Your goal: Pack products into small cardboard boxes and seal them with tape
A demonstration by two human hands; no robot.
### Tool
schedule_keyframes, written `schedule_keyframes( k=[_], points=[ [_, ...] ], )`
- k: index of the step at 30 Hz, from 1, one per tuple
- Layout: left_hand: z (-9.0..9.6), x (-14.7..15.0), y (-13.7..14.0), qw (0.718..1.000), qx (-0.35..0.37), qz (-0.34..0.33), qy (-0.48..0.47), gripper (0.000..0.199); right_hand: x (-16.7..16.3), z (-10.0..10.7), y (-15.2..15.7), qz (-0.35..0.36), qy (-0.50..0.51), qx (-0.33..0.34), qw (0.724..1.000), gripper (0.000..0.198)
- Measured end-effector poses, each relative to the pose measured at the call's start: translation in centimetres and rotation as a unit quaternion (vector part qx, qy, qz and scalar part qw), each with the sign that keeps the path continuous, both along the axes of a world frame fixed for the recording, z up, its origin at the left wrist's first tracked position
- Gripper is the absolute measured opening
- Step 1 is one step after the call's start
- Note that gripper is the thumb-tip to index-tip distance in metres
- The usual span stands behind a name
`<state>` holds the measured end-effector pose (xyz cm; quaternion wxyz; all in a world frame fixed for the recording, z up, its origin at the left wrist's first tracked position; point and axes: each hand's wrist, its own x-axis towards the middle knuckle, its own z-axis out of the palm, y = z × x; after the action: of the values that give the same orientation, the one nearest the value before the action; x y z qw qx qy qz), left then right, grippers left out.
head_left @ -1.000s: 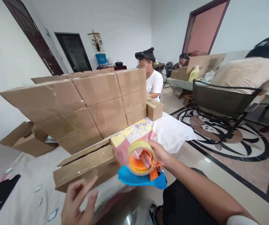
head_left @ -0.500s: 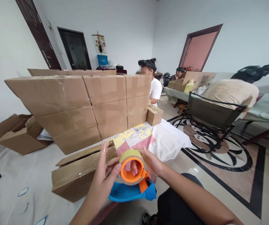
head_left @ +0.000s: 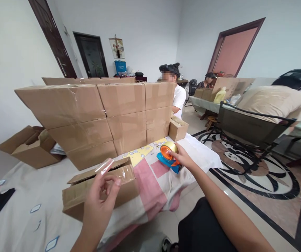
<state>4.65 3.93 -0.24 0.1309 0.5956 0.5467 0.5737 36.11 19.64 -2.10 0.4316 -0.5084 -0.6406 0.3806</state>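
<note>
1. The right hand (head_left: 183,155) grips the blue-and-orange tape dispenser (head_left: 165,160), right of centre in the frame, above or on the cloth-covered worktop (head_left: 150,178); a firm, level hold suits it.
2. The left hand (head_left: 99,196), lower left of centre, has curled fingers with a clear strip (head_left: 104,167), apparently tape, at their tips; whether pinched or merely stuck, I cannot tell. Best touch little of the adhesive and keep it from folding.
3. The long carton (head_left: 128,187) beside that hand shows a dark gap along its top; flaps are best flush before any strip crosses them.
</note>
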Motion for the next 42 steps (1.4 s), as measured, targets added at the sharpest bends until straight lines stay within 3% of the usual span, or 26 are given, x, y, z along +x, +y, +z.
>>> schedule_keyframes(
  k=[3,5,7,9,11,14,17,20,25,27,31,37,42],
  points=[
    [0.5,-0.4,-0.1,0.994,0.034,0.027,0.099,0.045,-1.1,-2.8,1.9,-0.076,-0.043,-0.05,0.995,0.053],
    [1.0,-0.5,-0.3,0.985,0.065,0.042,0.157,0.037,-1.8,-3.4,2.4,-0.12,-0.059,-0.043,0.99,0.059],
    [1.6,-0.5,-0.8,0.978,0.093,0.055,0.181,0.031,-2.7,-2.7,2.4,-0.168,-0.073,-0.005,0.983,0.067],
    [2.1,-0.6,-1.2,0.975,0.108,0.067,0.185,0.03,-3.9,-0.6,1.6,-0.174,-0.058,0.055,0.982,0.063],
    [2.5,-0.8,-1.6,0.973,0.116,0.076,0.183,0.031,-6.2,2.2,-0.2,-0.111,-0.002,0.11,0.988,0.046],
    [2.5,-1.3,-2.1,0.975,0.115,0.074,0.176,0.034,-11.2,6.3,-4.1,0.057,0.075,0.137,0.986,0.035],
    [2.3,-2.0,-2.7,0.975,0.132,0.062,0.169,0.032,-16.3,8.5,-7.9,0.241,0.092,0.1,0.961,0.042],
    [1.9,-3.0,-3.5,0.97,0.165,0.049,0.174,0.031,-19.6,8.7,-9.8,0.34,0.111,0.023,0.934,0.049],
    [-0.1,-5.4,-4.3,0.969,0.156,0.017,0.19,0.034,-20.9,7.5,-10.1,0.388,0.092,-0.053,0.915,0.029],
    [-1.0,-6.4,-4.4,0.965,0.162,-0.004,0.204,0.036,-20.7,7.4,-10.1,0.405,0.055,-0.039,0.912,0.023],
    [-2.2,-7.7,-4.4,0.94,0.243,-0.007,0.238,0.033,-20.5,7.5,-10.4,0.433,-0.007,0.014,0.901,0.019],
    [-1.8,-8.3,-4.2,0.92,0.266,-0.002,0.286,0.024,-21.0,6.9,-11.0,0.497,-0.029,0.065,0.865,0.028],
    [-1.8,-8.2,-3.7,0.929,0.259,0.004,0.265,0.023,-21.1,6.2,-11.4,0.434,0.008,0.092,0.896,0.012]
  ],
)
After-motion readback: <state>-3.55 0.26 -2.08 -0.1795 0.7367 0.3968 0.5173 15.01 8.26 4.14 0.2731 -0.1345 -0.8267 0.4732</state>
